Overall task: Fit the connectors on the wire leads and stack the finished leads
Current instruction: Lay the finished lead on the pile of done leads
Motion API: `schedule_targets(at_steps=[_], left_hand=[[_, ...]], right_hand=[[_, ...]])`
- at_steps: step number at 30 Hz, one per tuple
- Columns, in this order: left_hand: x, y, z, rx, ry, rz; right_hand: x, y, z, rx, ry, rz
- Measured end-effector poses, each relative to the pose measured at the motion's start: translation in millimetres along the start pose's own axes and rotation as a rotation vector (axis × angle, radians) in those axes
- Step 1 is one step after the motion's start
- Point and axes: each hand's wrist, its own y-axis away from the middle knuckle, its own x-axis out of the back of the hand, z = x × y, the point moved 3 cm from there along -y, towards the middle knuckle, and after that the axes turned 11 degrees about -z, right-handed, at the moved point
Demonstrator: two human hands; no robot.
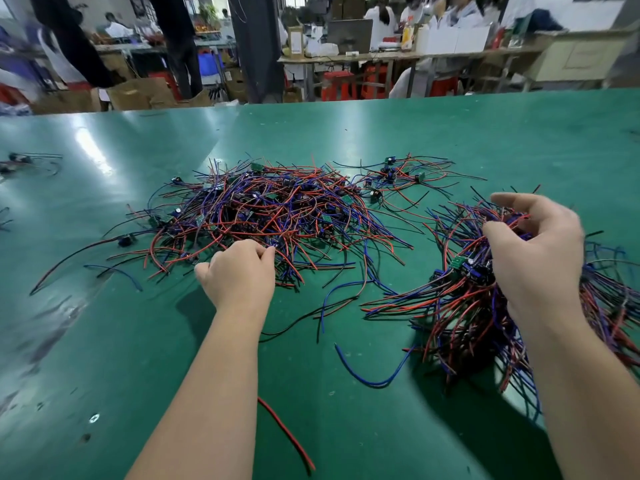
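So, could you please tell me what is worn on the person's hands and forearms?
Nothing visible: the left hand and right hand are bare, without gloves or rings, and both forearms are uncovered to the picture's edge, with no sleeves, watch or wrist strap.

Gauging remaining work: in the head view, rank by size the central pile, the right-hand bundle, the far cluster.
Largest: central pile and right-hand bundle look similar; the bundle is nearer and cropped, so unranked.
Smallest: far cluster.
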Motion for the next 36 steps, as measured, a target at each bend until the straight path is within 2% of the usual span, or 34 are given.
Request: schedule_targets(at_steps=[2, 3, 6, 7, 10, 14, 16, 19, 22, 25, 29, 31, 33, 36], left_hand=[[3.3, 1.6, 4.0, -0.026, 0.136, 0.033], [6.2, 2.2, 7.5, -0.059, 0.305, 0.039], [23.4, 6.2, 23.4, -0.238, 1.101, -0.037], [30.0, 8.2, 28.0, -0.287, 1.299, -0.099], [39.6, 13.4, 35.3, -0.34, 1.554, -0.258], [39.0, 16.4, 36.4, -0.275, 1.519, -0.251], [38.9, 17.4, 37.6, -0.309, 1.44, -0.238], [37.9, 21.5, 43.6, -0.477, 1.218, -0.289], [29.5, 32.1, 56.7, -0.629, 1.001, -0.493], [17.9, 40.1, 64.2, -0.661, 0.914, -0.593], [12.3, 39.3, 62.9, -0.65, 0.895, -0.602], [14.1, 36.4, 61.3, -0.634, 0.894, -0.587], [15.2, 28.5, 56.4, -0.572, 0.871, -0.498], [18.2, 8.2, 33.0, -0.306, 0.702, -0.172]], right_hand=[[-2.4, 2.4, -1.5, 0.029, -0.011, 0.008], [-3.1, 4.2, -2.7, 0.042, -0.014, 0.016], [-5.0, 7.4, -6.0, 0.074, -0.077, 0.027], [-6.5, 8.2, -7.3, 0.08, -0.127, 0.016], [-10.8, 10.6, -9.7, 0.099, -0.217, -0.035], [-14.4, 12.1, -9.3, 0.095, -0.277, -0.103], [-16.1, 12.3, -12.8, 0.104, -0.316, -0.174], [-24.4, 16.7, -20.7, 0.142, -0.464, -0.439], [-34.1, 24.3, -23.5, 0.133, -0.502, -0.692], [-41.9, 30.3, -23.5, 0.121, -0.383, -0.727], [-50.8, 29.2, -29.6, 0.068, -0.358, -0.725], [-55.0, 24.1, -38.4, 0.068, -0.298, -0.723], [-57.0, 7.4, -48.5, 0.023, -0.266, -0.676], [-59.8, -41.9, -59.0, -0.078, -0.256, -0.578]])
